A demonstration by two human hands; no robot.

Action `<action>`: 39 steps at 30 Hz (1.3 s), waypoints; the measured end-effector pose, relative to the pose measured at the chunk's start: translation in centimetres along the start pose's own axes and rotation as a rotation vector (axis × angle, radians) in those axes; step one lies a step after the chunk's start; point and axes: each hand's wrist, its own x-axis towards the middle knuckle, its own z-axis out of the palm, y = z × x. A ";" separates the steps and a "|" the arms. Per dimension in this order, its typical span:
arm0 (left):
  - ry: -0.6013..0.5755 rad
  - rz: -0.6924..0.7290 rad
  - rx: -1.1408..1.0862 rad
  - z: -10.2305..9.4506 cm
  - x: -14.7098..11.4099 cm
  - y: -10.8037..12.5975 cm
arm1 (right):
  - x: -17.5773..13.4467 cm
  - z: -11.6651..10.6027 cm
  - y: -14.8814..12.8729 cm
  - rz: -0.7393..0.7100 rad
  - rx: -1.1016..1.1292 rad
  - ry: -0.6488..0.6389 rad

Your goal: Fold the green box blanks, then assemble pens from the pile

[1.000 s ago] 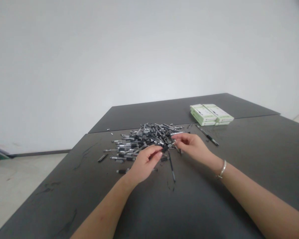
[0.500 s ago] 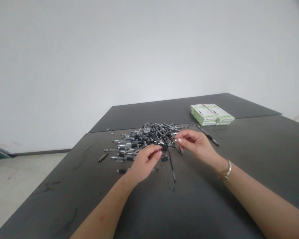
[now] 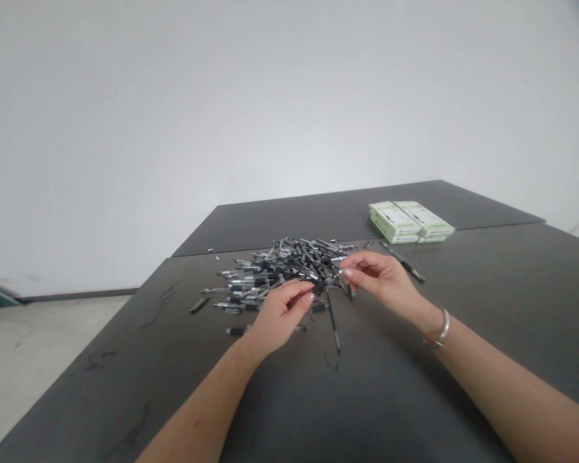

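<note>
My left hand [image 3: 280,314] is closed in a pinch around a pen with a black grip [image 3: 320,285]. Its narrow end points right and slightly up, toward my right hand [image 3: 385,281]. Thumb and forefinger of that hand pinch at the slim, pale tip end of the same pen; whether a separate small part is between them is too small to tell. Just behind both hands lies a big heap of clear and black pens [image 3: 263,273]. One thin dark pen [image 3: 334,325] lies on the table below my fingertips.
Two stacks of green-and-white boxes [image 3: 410,225] stand at the back right of the dark table [image 3: 367,399]. A loose pen [image 3: 405,263] lies right of the heap, a black pen cap [image 3: 199,305] to its left. A pale wall rises behind.
Both hands stay almost where they were, with the pen between them. My right wrist and its bracelet have shifted very slightly.
</note>
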 end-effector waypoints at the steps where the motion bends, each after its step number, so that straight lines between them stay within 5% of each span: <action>1: -0.003 0.003 0.001 0.0 0.0 0.0 | 0.0 0.0 0.0 -0.002 0.000 -0.008; 23: -0.044 0.006 -0.001 -0.2 0.1 0.8 | -0.2 0.5 0.0 -0.022 -0.064 -0.071; 39: -0.054 0.041 0.101 -0.3 -0.1 0.5 | -0.5 0.2 0.1 -0.157 -0.495 -0.184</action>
